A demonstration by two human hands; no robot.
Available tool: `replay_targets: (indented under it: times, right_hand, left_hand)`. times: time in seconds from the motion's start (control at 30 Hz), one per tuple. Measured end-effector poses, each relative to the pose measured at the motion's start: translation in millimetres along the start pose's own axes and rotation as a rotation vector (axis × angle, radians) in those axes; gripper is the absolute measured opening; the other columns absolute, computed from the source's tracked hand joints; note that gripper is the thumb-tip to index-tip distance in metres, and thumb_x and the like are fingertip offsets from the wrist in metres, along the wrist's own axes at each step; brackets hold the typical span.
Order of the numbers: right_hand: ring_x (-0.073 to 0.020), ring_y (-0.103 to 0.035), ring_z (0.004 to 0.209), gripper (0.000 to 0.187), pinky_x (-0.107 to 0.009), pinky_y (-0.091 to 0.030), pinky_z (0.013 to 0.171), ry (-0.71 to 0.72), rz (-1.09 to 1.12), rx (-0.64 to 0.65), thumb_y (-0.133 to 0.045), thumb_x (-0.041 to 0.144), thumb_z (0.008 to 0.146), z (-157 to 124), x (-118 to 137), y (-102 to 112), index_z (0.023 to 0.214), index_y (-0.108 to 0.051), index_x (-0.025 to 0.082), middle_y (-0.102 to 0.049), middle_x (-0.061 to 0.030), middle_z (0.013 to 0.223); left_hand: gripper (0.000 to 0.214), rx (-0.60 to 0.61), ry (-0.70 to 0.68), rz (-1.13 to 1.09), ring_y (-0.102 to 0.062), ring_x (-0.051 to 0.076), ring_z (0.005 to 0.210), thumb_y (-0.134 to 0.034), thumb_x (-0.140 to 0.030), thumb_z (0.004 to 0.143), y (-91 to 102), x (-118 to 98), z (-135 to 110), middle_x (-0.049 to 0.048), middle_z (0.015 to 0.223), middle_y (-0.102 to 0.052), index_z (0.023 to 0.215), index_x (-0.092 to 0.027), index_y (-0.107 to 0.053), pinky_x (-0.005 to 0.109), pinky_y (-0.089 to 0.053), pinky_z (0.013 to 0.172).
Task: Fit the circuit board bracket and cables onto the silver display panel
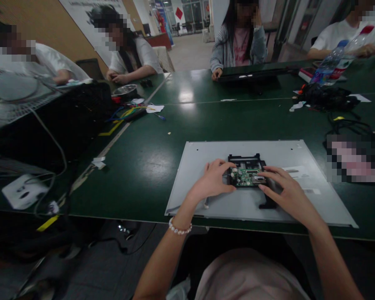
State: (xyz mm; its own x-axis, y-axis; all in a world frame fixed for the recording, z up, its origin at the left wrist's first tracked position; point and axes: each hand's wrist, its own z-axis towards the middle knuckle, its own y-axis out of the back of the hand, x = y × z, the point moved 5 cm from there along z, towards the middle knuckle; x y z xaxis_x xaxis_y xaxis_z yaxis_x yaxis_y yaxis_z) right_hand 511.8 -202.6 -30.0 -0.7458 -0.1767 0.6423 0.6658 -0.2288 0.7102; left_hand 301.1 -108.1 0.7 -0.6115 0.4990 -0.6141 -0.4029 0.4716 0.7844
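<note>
A large grey metal panel (206, 183) lies flat on the dark green table (150, 162) in front of me. On it sits a black plastic frame (246, 158) with a small green circuit board (245, 176) in it. My left hand (213, 181) grips the board's left edge, fingers curled around it. My right hand (284, 189) holds the board's right edge, fingers bent over it and the black frame. A bead bracelet (180, 228) circles my left wrist.
Several other people sit around the table at the left and far side. A black monitor (253, 76) lies at the far middle. Cables and black gear (326, 98) sit at the right with a plastic bottle (333, 62). Coloured wires (128, 113), a metal bowl (125, 89) and a fan (12, 93) are at left.
</note>
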Motion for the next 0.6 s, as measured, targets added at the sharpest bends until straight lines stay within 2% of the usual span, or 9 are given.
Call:
replay_targets:
  times: [0.2, 0.33, 0.4, 0.47, 0.53, 0.6]
  right_hand:
    - [-0.0266, -0.059, 0.117, 0.027, -0.048, -0.045, 0.106, -0.022, 0.009, -0.049, -0.059, 0.039, 0.090, 0.4, -1.3, -0.1, 0.111, -0.071, 0.027, -0.059, -0.0088, 0.128]
    - [-0.0282, -0.056, 0.122, 0.030, -0.049, -0.044, 0.108, -0.029, -0.014, -0.054, -0.060, 0.042, 0.089, 1.6, -4.2, -2.5, 0.112, -0.072, 0.027, -0.055, -0.0099, 0.131]
    - [-0.0307, -0.050, 0.130, 0.033, -0.053, -0.040, 0.110, -0.028, -0.055, -0.063, -0.059, 0.045, 0.089, 1.5, -4.3, -3.0, 0.116, -0.070, 0.028, -0.050, -0.0106, 0.140]
    - [-0.0334, -0.038, 0.141, 0.040, -0.057, -0.035, 0.113, -0.020, -0.113, -0.070, -0.057, 0.047, 0.090, 1.2, -3.3, -2.9, 0.124, -0.065, 0.028, -0.040, -0.0108, 0.151]
    - [-0.0351, -0.023, 0.148, 0.049, -0.059, -0.030, 0.115, -0.021, -0.180, -0.070, -0.053, 0.050, 0.092, 0.9, -2.7, -3.1, 0.135, -0.057, 0.026, -0.030, -0.0110, 0.159]
    - [-0.0355, -0.017, 0.150, 0.057, -0.061, -0.027, 0.115, -0.049, -0.242, -0.043, -0.048, 0.052, 0.094, 0.7, -4.3, -5.0, 0.144, -0.047, 0.024, -0.029, -0.0126, 0.161]
  left_hand:
    - [0.066, -0.006, -0.006, 0.005, -0.045, 0.031, 0.123, -0.076, -0.035, 0.069, -1.0, 2.5, -0.2, 0.0108, 0.128, -0.049, 0.131, -0.024, -0.056, 0.055, -0.026, 0.113]
    - [0.068, -0.013, -0.001, 0.003, -0.045, 0.032, 0.125, -0.076, -0.035, 0.068, -0.7, 3.3, 1.5, 0.0110, 0.130, -0.049, 0.132, -0.024, -0.055, 0.057, -0.026, 0.113]
    - [0.073, -0.013, -0.002, 0.006, -0.045, 0.033, 0.126, -0.075, -0.035, 0.068, -0.2, 2.6, 1.6, 0.0123, 0.131, -0.050, 0.136, -0.022, -0.051, 0.058, -0.025, 0.114]
    - [0.082, -0.014, -0.008, -0.003, -0.043, 0.034, 0.130, -0.075, -0.035, 0.069, 1.0, 2.2, 0.8, 0.0143, 0.135, -0.049, 0.144, -0.021, -0.043, 0.058, -0.024, 0.115]
    - [0.095, -0.017, -0.012, -0.027, -0.038, 0.035, 0.136, -0.074, -0.036, 0.070, 2.8, 3.0, -1.0, 0.0167, 0.145, -0.043, 0.152, -0.022, -0.029, 0.059, -0.023, 0.116]
    - [0.103, -0.024, -0.007, -0.049, -0.031, 0.037, 0.142, -0.072, -0.037, 0.072, 5.3, 6.0, -3.5, 0.0175, 0.153, -0.034, 0.157, -0.025, -0.016, 0.061, -0.021, 0.116]
